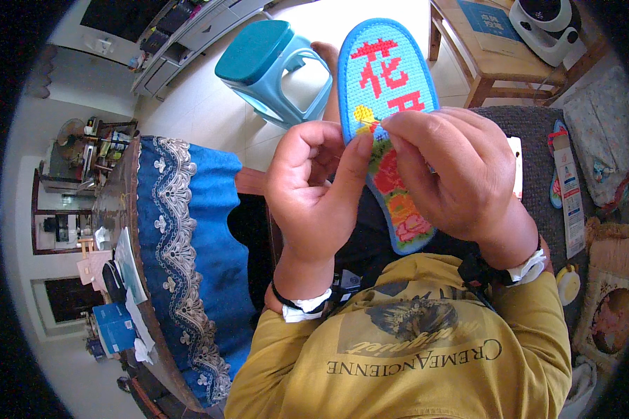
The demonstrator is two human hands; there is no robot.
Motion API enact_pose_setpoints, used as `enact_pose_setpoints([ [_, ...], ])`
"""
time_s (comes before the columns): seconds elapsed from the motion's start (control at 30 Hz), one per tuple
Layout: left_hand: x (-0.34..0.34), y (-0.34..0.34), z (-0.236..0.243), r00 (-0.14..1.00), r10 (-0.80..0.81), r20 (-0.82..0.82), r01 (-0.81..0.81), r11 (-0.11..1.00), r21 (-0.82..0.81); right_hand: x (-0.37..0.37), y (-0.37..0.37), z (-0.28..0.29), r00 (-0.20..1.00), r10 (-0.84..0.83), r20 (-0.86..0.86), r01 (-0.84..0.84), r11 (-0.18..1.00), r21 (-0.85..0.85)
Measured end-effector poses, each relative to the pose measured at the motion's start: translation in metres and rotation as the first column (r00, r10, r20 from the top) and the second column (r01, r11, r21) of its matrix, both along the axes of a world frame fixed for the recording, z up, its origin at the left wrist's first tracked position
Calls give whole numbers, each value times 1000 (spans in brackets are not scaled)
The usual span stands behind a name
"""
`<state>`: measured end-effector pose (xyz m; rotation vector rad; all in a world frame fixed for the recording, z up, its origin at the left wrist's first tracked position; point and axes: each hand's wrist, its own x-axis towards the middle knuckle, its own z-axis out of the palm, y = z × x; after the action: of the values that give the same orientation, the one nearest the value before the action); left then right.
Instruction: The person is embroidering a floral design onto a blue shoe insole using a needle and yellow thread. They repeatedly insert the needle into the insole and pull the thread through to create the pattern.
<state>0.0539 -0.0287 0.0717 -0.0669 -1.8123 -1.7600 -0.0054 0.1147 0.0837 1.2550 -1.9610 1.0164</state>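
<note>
An embroidered insole [381,77] stands tilted up in front of my chest. It has a light blue ground, a blue edge, red stitched characters and red and orange flowers toward its lower end. My left hand [311,188] grips its left edge, with the thumb on the stitched face and the fingers behind. Over the middle, my right hand [454,167] is closed in a pinch, its thumb and forefinger close to a small yellow stitched patch [363,113]. Whatever is between those fingertips is too small to make out. The right hand covers part of the flowers.
A teal plastic stool [258,56] stands ahead on the left. Left of me is a table with a blue, lace-trimmed cloth [210,209]. A wooden table [500,66] is at the far right. Beside me on the right lie another insole [556,185] and a narrow box [572,202].
</note>
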Motion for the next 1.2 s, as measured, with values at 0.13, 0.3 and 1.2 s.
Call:
enact_pose_setpoints([
  [0.13, -5, -4, -10, 975, 171, -145, -213, 906, -365, -1, 1, 5, 1000, 5, -9, -5, 1000, 31],
  [0.3, -5, 0, -6, 954, 189, -232, -295, 723, -624, -4, -9, -3, 991, -23, 129, 20, 999, 27],
  [1.2, -17, -8, -31, 954, -244, 174, 242, 970, 31, -27, -15, -42, -184, 868, 462, -45, 462, -886],
])
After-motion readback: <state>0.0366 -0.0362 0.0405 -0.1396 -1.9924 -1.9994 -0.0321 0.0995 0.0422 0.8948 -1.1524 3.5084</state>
